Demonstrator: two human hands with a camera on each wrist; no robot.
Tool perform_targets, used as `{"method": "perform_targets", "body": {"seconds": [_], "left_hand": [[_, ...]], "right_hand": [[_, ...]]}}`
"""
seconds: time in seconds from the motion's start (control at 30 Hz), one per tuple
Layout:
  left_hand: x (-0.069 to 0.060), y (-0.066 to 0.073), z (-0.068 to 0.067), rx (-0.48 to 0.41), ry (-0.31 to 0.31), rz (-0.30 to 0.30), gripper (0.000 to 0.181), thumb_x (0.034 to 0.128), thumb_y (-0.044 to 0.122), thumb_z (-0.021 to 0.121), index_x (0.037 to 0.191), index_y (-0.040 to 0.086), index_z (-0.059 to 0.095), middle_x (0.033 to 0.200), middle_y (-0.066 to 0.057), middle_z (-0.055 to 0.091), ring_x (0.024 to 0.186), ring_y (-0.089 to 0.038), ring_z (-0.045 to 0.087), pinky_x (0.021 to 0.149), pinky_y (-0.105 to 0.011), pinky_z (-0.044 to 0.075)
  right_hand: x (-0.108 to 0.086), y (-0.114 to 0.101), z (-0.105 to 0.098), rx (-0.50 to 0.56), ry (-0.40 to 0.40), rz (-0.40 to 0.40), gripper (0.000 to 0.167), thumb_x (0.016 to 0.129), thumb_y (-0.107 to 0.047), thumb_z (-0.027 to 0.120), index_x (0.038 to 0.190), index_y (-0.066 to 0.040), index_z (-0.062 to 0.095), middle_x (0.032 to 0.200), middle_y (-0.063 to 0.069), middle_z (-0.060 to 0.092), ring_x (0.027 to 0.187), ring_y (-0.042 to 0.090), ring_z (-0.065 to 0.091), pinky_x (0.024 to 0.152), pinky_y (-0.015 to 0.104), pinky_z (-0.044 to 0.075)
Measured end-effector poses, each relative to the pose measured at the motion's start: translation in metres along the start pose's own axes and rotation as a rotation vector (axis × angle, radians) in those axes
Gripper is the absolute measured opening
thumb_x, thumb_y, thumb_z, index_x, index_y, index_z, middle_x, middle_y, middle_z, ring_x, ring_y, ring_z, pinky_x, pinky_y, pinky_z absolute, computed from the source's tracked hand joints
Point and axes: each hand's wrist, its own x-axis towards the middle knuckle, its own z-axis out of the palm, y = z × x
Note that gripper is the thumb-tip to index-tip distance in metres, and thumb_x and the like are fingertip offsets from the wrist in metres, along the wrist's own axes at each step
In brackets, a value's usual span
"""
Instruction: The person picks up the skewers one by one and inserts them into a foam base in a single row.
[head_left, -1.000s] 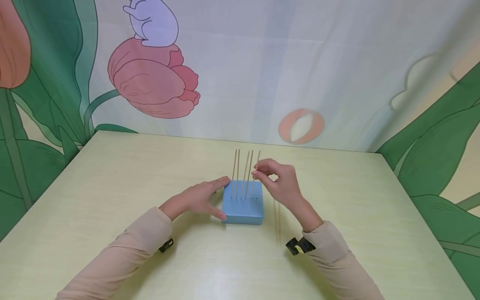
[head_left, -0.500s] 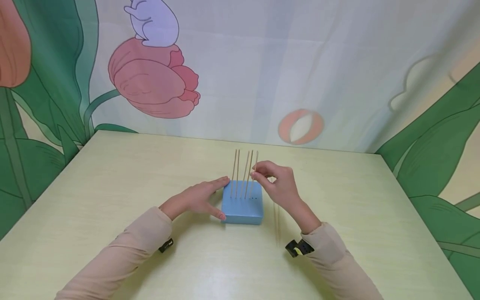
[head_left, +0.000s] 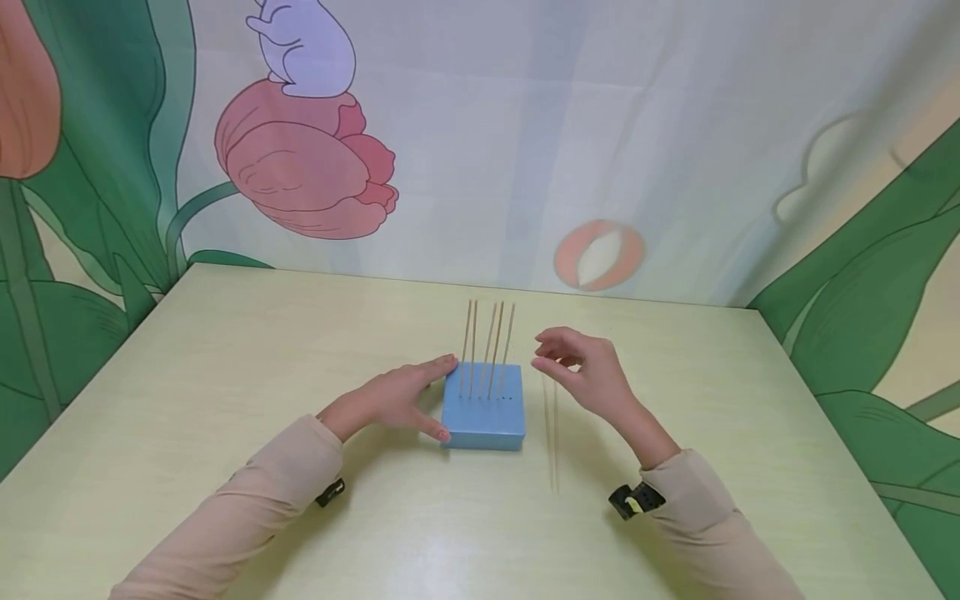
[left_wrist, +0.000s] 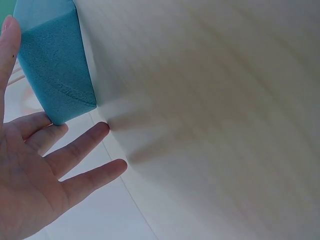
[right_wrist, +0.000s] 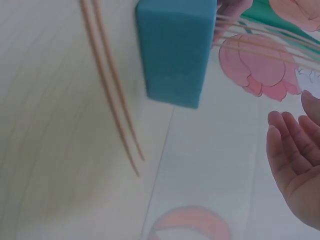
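Observation:
A blue foam block (head_left: 483,437) lies on the table, with several thin wooden sticks standing upright in a row across its top. The newest-placed rightmost stick (head_left: 507,351) leans slightly, and two small dark holes (head_left: 507,398) show to its right. My left hand (head_left: 393,396) holds the block's left side between thumb and fingers, the other fingers spread, as the left wrist view shows. Right of the block, my right hand (head_left: 588,377) hovers with fingers loosely bent and nothing in them. Beneath it two sticks (head_left: 549,442) lie side by side on the table.
The pale wooden table (head_left: 247,350) ends at a white curtain (head_left: 465,167) printed with a rabbit, flowers and leaves. Black straps with camera mounts (head_left: 636,500) sit at both wrists.
My right hand has let go of the rightmost stick, which now stands in the block by itself, and has moved right. The left hand stays on the block.

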Motion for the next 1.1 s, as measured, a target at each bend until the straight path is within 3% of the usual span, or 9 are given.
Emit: {"method": "perform_targets", "body": {"seconds": [0.33, 0.5, 0.77, 1.1], "left_hand": [[-0.001, 0.001, -0.001, -0.007, 0.001, 0.0, 0.106, 0.0672, 0.047, 0.076, 0.144, 0.002, 0.019, 0.149, -0.013, 0.018, 0.134, -0.028, 0.022, 0.106, -0.042, 0.023], [-0.001, 0.001, -0.001, -0.013, 0.005, 0.01, 0.106, 0.0673, 0.046, 0.076, 0.144, 0.001, 0.02, 0.149, -0.014, 0.018, 0.135, -0.028, 0.02, 0.107, -0.042, 0.022], [-0.001, 0.0, -0.001, -0.004, 0.005, 0.008, 0.106, 0.0673, 0.046, 0.076, 0.144, 0.001, 0.019, 0.149, -0.014, 0.018, 0.135, -0.028, 0.02, 0.107, -0.042, 0.022], [0.0, -0.002, 0.0, -0.021, -0.007, -0.013, 0.105, 0.0677, 0.047, 0.075, 0.145, 0.004, 0.018, 0.15, -0.012, 0.016, 0.133, -0.027, 0.024, 0.107, -0.04, 0.023]], "right_hand": [[-0.003, 0.033, -0.01, 0.019, -0.105, 0.22, 0.033, 0.081, -0.011, 0.069, 0.11, 0.0, 0.06, 0.093, 0.013, 0.065, 0.082, 0.022, 0.063, 0.07, 0.033, 0.052], [-0.004, 0.052, -0.011, 0.021, -0.181, 0.303, 0.043, 0.078, -0.014, 0.072, 0.117, 0.0, 0.057, 0.1, 0.02, 0.06, 0.086, 0.024, 0.06, 0.071, 0.033, 0.049], [-0.002, 0.075, -0.009, 0.028, -0.323, 0.447, 0.061, 0.074, -0.018, 0.076, 0.126, 0.0, 0.05, 0.105, 0.019, 0.054, 0.087, 0.024, 0.054, 0.071, 0.031, 0.045], [0.002, 0.091, -0.002, 0.045, -0.397, 0.481, 0.065, 0.074, -0.016, 0.076, 0.128, 0.004, 0.045, 0.103, 0.018, 0.05, 0.086, 0.025, 0.048, 0.072, 0.031, 0.041]]}}
